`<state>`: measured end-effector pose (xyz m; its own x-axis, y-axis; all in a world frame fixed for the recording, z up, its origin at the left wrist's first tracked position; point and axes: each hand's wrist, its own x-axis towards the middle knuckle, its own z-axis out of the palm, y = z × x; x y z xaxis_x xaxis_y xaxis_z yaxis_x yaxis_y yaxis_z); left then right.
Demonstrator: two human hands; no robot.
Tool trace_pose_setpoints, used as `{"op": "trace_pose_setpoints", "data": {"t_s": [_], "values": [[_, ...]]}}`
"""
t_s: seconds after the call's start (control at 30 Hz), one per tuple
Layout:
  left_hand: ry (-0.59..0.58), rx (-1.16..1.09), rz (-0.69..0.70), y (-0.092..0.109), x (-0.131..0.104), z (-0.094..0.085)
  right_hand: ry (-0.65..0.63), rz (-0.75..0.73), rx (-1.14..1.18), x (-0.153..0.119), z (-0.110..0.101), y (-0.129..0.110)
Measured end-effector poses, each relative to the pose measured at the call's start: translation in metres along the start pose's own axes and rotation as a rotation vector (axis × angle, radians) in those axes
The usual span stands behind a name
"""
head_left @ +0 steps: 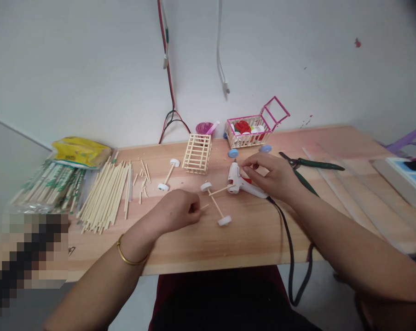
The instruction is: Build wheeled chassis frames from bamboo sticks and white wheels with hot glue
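Observation:
My left hand [180, 211] is closed, and a short thin wooden stick [204, 207] pokes out from its fingers. To its right lies a wheel pair [216, 204], a wooden stick with white caps on both ends; another thin stick [222, 189] runs from it to the glue gun. My right hand [272, 174] pinches thumb and finger beside the nozzle of the white glue gun [234, 178]; what is between the fingertips is too small to make out. A second wheel pair [169, 174] lies further left, near a small slatted wooden frame [197, 153].
Loose wooden sticks [106, 197] and a yellow packet [82, 151] lie left. At the back stand a pink-edged cart [249, 131] holding caps and a purple bowl [204, 128]. Green-handled pruning shears [320, 164], clear glue sticks [332, 184] and a power strip [404, 181] lie right. The gun's black cord [291, 257] hangs over the edge.

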<state>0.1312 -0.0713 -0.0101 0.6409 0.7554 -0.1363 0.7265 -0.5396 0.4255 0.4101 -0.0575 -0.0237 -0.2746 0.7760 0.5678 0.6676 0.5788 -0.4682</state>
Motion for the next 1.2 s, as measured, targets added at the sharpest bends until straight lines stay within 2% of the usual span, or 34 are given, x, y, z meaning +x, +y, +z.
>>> {"op": "trace_pose_setpoints", "data": {"t_s": [0.17,0.27,0.43,0.53,0.67,0.87,1.07,1.2], "values": [[0.006,-0.395,-0.070,-0.003,-0.001,-0.009,-0.004,0.002,-0.002,0.000,0.001,0.000],[0.052,-0.619,-0.136,-0.004,0.001,-0.010,-0.015,0.002,-0.010,0.000,0.001,0.000],[0.155,-0.849,-0.167,-0.008,0.007,-0.004,-0.009,0.011,-0.009,-0.001,0.002,-0.001],[0.164,-1.004,-0.169,-0.009,0.010,0.002,-0.021,0.004,0.007,-0.001,0.004,-0.004],[0.168,-1.153,-0.103,-0.011,0.013,0.009,-0.031,-0.017,0.039,-0.001,0.008,-0.010],[0.185,-1.045,-0.073,-0.005,0.014,0.015,-0.056,-0.092,0.062,-0.004,0.011,-0.024],[0.207,-0.778,0.051,0.012,0.009,0.015,-0.161,-0.257,0.078,-0.009,0.012,-0.033],[0.271,-0.530,0.160,0.020,0.006,0.016,-0.168,-0.264,0.119,-0.010,0.014,-0.033]]}}
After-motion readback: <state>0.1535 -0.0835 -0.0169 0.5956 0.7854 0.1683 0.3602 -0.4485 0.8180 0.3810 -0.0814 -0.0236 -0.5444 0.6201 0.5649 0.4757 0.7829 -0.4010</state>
